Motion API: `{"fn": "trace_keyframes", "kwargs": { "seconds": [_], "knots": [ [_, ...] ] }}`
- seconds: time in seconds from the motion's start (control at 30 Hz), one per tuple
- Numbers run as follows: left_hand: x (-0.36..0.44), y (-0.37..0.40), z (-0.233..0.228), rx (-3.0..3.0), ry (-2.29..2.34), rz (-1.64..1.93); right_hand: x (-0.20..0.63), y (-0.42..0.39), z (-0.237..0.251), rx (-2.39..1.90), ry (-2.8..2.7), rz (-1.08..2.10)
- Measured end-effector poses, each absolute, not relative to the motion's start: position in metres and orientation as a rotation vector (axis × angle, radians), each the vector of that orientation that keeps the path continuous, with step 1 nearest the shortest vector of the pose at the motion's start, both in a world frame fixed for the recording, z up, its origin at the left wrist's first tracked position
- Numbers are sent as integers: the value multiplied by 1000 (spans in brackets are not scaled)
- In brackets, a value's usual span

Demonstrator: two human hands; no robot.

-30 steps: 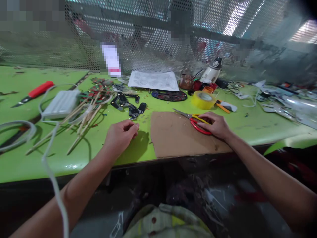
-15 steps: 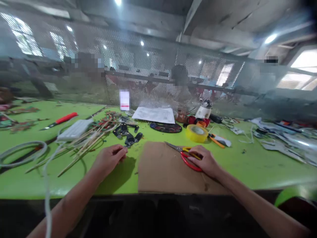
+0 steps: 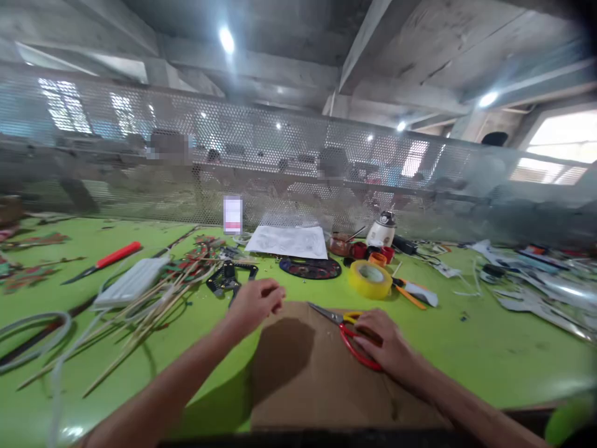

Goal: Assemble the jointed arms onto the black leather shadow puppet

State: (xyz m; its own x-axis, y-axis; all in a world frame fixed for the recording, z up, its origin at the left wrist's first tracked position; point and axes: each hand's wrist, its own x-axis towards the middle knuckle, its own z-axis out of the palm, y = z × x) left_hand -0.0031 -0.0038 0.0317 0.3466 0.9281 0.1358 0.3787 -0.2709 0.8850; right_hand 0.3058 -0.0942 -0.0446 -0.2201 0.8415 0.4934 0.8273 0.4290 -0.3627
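My right hand is closed on the handles of a pair of scissors, one handle loop red and the other showing yellow. The scissors rest on a brown cardboard sheet, blades pointing up and to the left. Raised over the cardboard's upper left corner is my left hand, its fingers curled and pressed together; anything in them is too small to make out. Just behind it lie several black pieces with small shiny dots, partly covered by the hand.
A roll of yellow tape, a dark oval plate and a white paper sheet lie beyond the cardboard. To the left are thin sticks, a white power strip and a red-handled knife. Scraps cover the right side.
My left hand has moved right, from beside the black pieces to above the cardboard. The right hand stays on the scissors. My view has tilted upward.
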Motion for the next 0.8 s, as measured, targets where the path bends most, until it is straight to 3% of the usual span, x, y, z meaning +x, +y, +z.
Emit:
{"fn": "trace_keyframes", "kwargs": {
  "seconds": [0.23,0.33,0.53,0.8],
  "knots": [
    [15,-15,-2,2294,1100,778,290,-25,19,-1290,-2230,-360],
    [14,-23,-6,2367,1074,756,262,38,33,-1486,-2441,-543],
    [14,-25,-11,2485,1057,752,223,138,13,-1567,-2542,-611],
    [13,-25,-21,2667,879,1053,225,174,4,-1619,-2607,-648]
  ]
}}
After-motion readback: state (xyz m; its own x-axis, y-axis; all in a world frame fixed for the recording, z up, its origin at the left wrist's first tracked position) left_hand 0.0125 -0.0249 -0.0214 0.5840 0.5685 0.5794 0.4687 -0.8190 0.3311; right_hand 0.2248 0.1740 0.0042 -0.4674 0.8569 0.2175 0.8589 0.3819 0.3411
